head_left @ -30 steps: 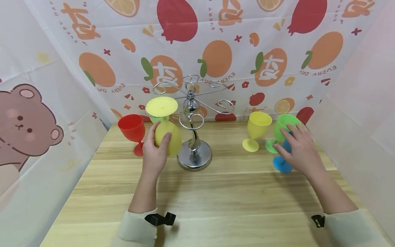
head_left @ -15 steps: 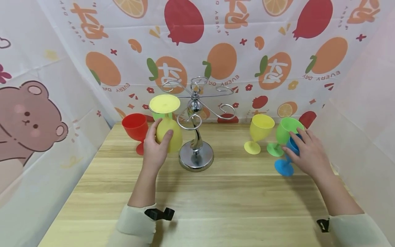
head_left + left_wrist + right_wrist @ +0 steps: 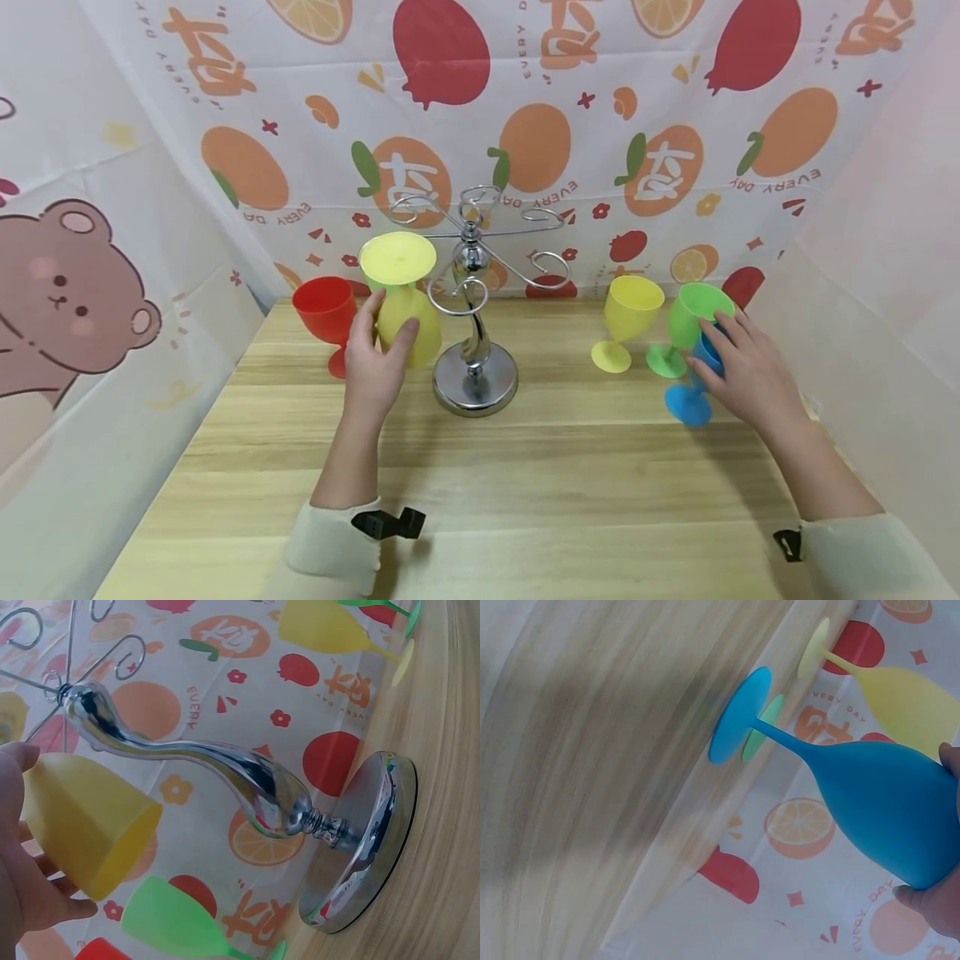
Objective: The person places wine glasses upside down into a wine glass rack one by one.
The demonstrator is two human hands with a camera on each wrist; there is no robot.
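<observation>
In the head view my left hand (image 3: 375, 362) grips an upside-down yellow goblet (image 3: 411, 325) by its bowl, base up, at the left side of the metal rack (image 3: 472, 258). The left wrist view shows that goblet (image 3: 90, 817) between thumb and fingers, its rim facing down. My right hand (image 3: 746, 367) holds the upright blue goblet (image 3: 688, 404) round its bowl, at the right of the table. In the right wrist view, fingertips (image 3: 922, 900) lie on the blue bowl (image 3: 885, 802); much of this hand is out of frame.
A red goblet (image 3: 326, 310) stands at the left, and a green one (image 3: 169, 919) behind the held yellow goblet. At the right stand another yellow goblet (image 3: 632, 308) and a green one (image 3: 684, 321). The rack's round base (image 3: 476, 382) rests mid-table before a printed cloth.
The head view has shifted a little. Compared with a second ago, my right hand sits slightly further right around the blue goblet's bowl. My left hand keeps its grip on the yellow goblet.
</observation>
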